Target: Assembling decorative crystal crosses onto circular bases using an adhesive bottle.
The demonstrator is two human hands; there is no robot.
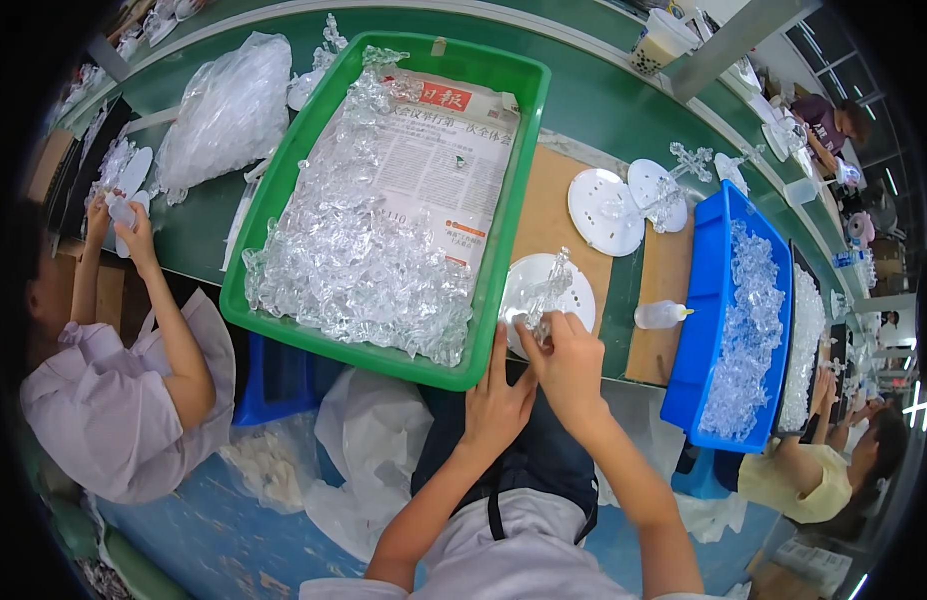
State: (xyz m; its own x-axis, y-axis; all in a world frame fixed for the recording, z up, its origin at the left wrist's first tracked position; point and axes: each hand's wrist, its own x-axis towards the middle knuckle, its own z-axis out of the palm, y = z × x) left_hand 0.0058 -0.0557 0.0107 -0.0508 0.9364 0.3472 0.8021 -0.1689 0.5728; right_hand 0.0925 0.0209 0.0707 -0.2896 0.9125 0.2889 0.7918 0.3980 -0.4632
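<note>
A round white disc (522, 275) with small holes round its rim lies on brown board in front of me. A clear plastic ornament piece (558, 283) stands on it, its upper part tilted. My right hand (570, 362) is closed in a pinch at the foot of this clear piece, over the disc's near edge. My left hand (498, 408) has its index finger stretched out to the disc's near left edge and its thumb apart. Nothing shows in its fingers, which lie beside the green tray (389, 366).
Clear pieces (344, 270) and newspaper (449, 160) fill the tray. Right of the disc are a glue bottle (661, 315), two white discs (606, 212) and a blue bin (684, 385) of clear pieces. Co-workers sit at left (134, 400) and right (804, 480). A plastic bag (229, 115) lies far left.
</note>
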